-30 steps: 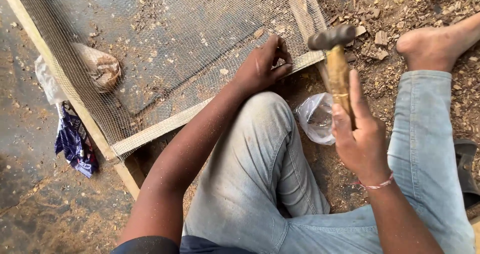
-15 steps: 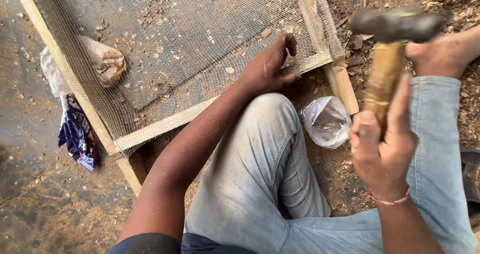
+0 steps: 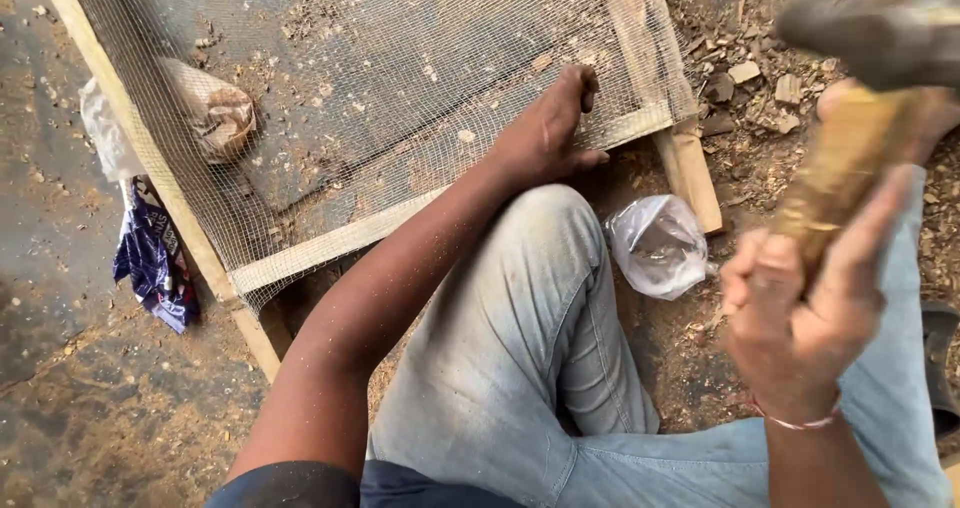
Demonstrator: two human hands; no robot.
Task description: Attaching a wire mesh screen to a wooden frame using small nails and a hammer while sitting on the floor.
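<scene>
Left hand [image 3: 545,133]: pressed flat on mesh frame [image 3: 640,128] | Right hand [image 3: 800,308]: clamped on hammer [image 3: 850,158], raised, 2 o'clock | Plastic bag [image 3: 658,245]: between.

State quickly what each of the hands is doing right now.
Left hand: fingers spread, pressing the wire mesh on the wooden frame, holding nothing.
Right hand: closed round the blurred wooden-handled hammer.

Carpentry workshop — wood chips [image 3: 760,78], mesh frame [image 3: 400,78]
</scene>
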